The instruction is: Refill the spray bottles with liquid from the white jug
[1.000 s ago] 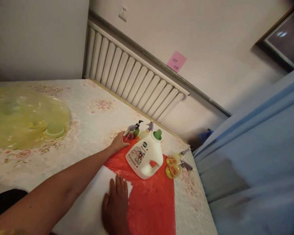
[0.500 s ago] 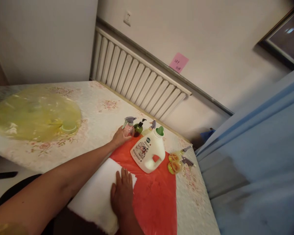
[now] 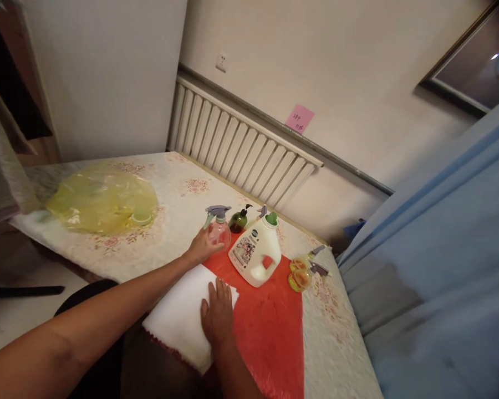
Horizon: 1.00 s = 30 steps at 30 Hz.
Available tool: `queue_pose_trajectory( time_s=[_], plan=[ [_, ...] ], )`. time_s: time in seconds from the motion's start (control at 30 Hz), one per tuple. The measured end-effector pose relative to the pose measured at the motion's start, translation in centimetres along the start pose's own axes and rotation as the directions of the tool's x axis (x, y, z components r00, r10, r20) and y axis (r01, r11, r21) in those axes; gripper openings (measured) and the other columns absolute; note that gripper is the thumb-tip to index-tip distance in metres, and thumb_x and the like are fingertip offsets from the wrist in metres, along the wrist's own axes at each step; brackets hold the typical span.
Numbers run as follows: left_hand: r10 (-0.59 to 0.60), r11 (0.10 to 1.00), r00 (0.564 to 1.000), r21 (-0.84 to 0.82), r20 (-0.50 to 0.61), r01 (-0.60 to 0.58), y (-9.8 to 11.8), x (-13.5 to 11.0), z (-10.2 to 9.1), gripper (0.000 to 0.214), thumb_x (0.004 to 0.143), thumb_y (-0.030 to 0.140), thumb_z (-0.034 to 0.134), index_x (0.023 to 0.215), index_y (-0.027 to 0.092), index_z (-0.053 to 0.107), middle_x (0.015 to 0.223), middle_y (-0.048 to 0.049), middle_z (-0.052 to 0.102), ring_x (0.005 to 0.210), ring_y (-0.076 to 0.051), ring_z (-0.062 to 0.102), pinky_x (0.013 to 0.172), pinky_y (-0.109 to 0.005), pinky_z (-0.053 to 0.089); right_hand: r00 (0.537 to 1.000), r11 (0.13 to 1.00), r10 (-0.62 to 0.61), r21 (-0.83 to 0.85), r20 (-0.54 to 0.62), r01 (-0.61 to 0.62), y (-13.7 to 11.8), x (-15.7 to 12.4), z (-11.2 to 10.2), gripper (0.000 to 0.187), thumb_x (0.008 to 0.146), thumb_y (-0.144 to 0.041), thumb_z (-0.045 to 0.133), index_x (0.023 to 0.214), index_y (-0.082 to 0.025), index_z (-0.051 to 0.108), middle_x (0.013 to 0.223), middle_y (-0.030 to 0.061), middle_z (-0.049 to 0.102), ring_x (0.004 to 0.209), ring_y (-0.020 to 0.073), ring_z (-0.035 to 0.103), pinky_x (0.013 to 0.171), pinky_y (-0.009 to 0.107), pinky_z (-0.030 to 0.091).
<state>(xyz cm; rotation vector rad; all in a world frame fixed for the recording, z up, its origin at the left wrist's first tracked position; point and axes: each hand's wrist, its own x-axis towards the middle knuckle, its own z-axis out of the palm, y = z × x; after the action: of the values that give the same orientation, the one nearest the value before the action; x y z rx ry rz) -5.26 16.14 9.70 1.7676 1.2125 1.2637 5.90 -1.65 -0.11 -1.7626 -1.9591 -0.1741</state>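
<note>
My left hand [image 3: 203,246] is wrapped round a clear pink spray bottle [image 3: 222,230] with a grey trigger head, at the far left corner of a red plastic sheet [image 3: 270,327]. My right hand [image 3: 219,315] lies flat, fingers out, on a folded white cloth [image 3: 177,321] over the sheet's near left part. Beyond it stands a cream detergent jug [image 3: 255,249] with a green spout, its handle to the right. A dark green pump bottle [image 3: 238,221] is just behind the pink spray bottle.
Two yellow spray bottles, one with an orange pattern [image 3: 300,279], are at the sheet's right. Another grey trigger head [image 3: 263,211] shows behind the jug. A yellow plastic bag [image 3: 103,199] covers part of the flowered tablecloth [image 3: 170,221]. A blue curtain [image 3: 432,266] borders the right side.
The pink spray bottle has come slightly towards me in my left hand, away from the green pump bottle. My right hand stays on the cloth. The camera view has shifted.
</note>
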Motion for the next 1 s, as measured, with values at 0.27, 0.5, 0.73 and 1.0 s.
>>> queue_pose_trajectory(
  time_s=[0.27, 0.5, 0.73, 1.0],
  plan=[
    [0.061, 0.997, 0.997, -0.054, 0.056, -0.058, 2.3, -6.8, 0.0, 0.077, 0.065, 0.033, 0.076, 0.135, 0.019, 0.046, 0.131, -0.0126, 0.062, 0.123, -0.032, 0.058, 0.107, -0.048, 0.046, 0.989, 0.943, 0.083, 0.330, -0.125, -0.037, 2.1, 0.0, -0.9, 0.041, 0.082, -0.015, 0.049, 0.120, -0.016, 0.064, 0.132, 0.0154, 0.064, 0.129, 0.0237, 0.054, 0.109, 0.047, 0.042],
    [0.017, 0.998, 0.987, -0.065, 0.157, -0.007, 2.6, -11.9, 1.4, 0.075, 0.069, 0.034, 0.073, 0.137, 0.021, 0.043, 0.133, -0.0126, 0.061, 0.123, -0.031, 0.059, 0.101, -0.045, 0.051, 0.801, 0.609, 0.587, 0.714, -0.113, -0.345, 3.1, -2.2, -5.2, 0.034, 0.087, -0.037, 0.050, 0.105, -0.014, 0.067, 0.106, 0.0142, 0.074, 0.099, 0.0242, 0.071, 0.090, 0.037, 0.055],
    [0.045, 0.999, 0.961, -0.007, 0.272, -0.044, 3.3, -17.7, 3.9, 0.078, 0.067, 0.031, 0.073, 0.139, 0.022, 0.044, 0.131, -0.0140, 0.062, 0.122, -0.033, 0.060, 0.101, -0.048, 0.051, 0.798, 0.540, 0.592, 0.790, -0.110, -0.292, 2.7, -4.0, -9.7, 0.047, 0.084, -0.044, 0.058, 0.119, -0.012, 0.061, 0.114, 0.0175, 0.071, 0.103, 0.0260, 0.070, 0.088, 0.037, 0.057],
    [0.218, 0.974, 0.889, -0.040, 0.403, -0.221, 6.1, -21.5, 4.0, 0.076, 0.066, 0.024, 0.070, 0.139, 0.023, 0.046, 0.137, -0.0118, 0.057, 0.127, -0.032, 0.053, 0.111, -0.046, 0.042, 0.820, 0.583, 0.557, 0.765, -0.131, -0.273, 0.7, -4.7, -14.1, 0.049, 0.079, -0.040, 0.068, 0.120, -0.014, 0.062, 0.118, 0.0151, 0.070, 0.106, 0.0261, 0.068, 0.091, 0.036, 0.052]
  ],
)
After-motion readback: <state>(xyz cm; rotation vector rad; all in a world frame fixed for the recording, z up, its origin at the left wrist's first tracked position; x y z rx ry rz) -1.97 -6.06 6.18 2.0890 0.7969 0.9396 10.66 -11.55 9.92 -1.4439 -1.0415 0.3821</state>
